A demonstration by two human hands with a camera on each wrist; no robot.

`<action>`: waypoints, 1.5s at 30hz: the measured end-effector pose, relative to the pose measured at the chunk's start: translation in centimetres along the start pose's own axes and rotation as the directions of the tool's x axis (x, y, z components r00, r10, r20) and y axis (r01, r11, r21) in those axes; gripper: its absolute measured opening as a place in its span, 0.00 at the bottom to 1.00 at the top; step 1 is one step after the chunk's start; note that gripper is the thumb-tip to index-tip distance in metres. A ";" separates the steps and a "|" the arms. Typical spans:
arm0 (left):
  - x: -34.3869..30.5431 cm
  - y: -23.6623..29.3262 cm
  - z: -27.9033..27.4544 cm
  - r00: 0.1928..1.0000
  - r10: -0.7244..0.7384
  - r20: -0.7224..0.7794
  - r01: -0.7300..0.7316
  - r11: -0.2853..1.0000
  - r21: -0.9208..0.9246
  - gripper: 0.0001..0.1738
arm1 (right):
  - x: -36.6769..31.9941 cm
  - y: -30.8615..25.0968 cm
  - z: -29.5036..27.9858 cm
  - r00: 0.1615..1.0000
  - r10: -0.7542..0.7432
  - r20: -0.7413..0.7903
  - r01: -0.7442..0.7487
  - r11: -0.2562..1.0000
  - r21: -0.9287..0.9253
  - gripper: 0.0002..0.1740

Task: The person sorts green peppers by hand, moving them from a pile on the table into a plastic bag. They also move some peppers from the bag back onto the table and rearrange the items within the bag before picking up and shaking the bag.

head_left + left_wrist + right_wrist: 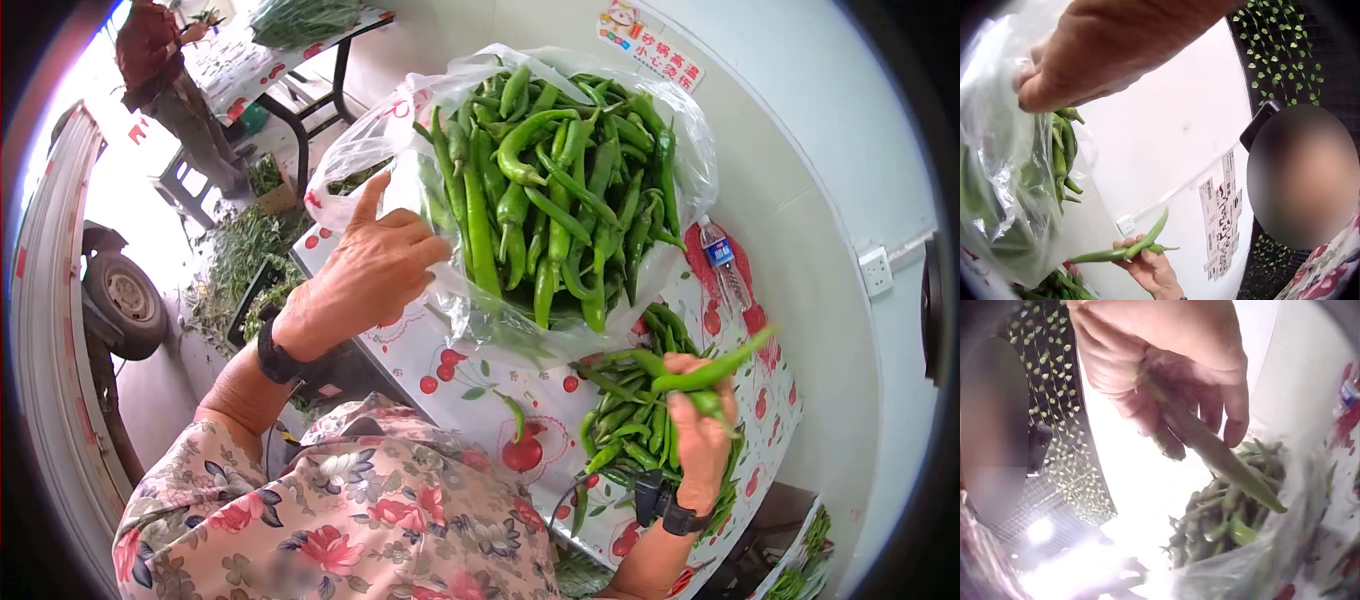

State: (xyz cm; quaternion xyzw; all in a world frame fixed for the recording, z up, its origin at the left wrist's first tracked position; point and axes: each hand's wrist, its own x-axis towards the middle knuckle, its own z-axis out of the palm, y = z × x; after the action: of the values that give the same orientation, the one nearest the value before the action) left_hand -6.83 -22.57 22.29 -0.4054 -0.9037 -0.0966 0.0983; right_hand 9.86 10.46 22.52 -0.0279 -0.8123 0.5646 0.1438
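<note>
A clear plastic bag full of long green peppers stands on the table with its mouth spread wide. At its left edge, my left hand grips the plastic, index finger extended and the other fingers bent; the left wrist view shows the thumb against the film. To the right, my right hand holds a few green peppers above a loose pile of peppers on the table. In the right wrist view, one held pepper points out past the fingers.
A single pepper lies on the cherry-print tablecloth. A plastic bottle lies by the wall, near a socket. Greens cover the floor at left, where another person stands by a second table.
</note>
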 end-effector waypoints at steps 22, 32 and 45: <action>-0.6 2.3 -1.8 0.896 0.210 -0.392 -0.335 0.898 -0.286 0.15 | 11.3 -2.0 7.1 0.973 0.090 0.214 -0.140 0.962 0.234 0.27; 2.4 3.6 -0.2 0.860 0.155 -0.487 -0.323 0.903 -0.283 0.11 | 0.9 -2.0 -1.9 0.988 0.139 -0.072 -0.128 0.982 0.140 0.19; 4.6 4.2 3.4 0.931 0.251 -0.265 -0.322 0.907 -0.271 0.12 | -13.5 5.0 -1.2 0.746 0.652 -0.136 -0.628 0.620 -0.471 0.16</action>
State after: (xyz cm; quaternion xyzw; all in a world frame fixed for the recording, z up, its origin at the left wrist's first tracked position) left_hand -6.97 -15.70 20.59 -0.5311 -0.7905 -0.2666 0.1481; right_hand 22.54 10.58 15.58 -0.3367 -0.8666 0.3550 -0.0979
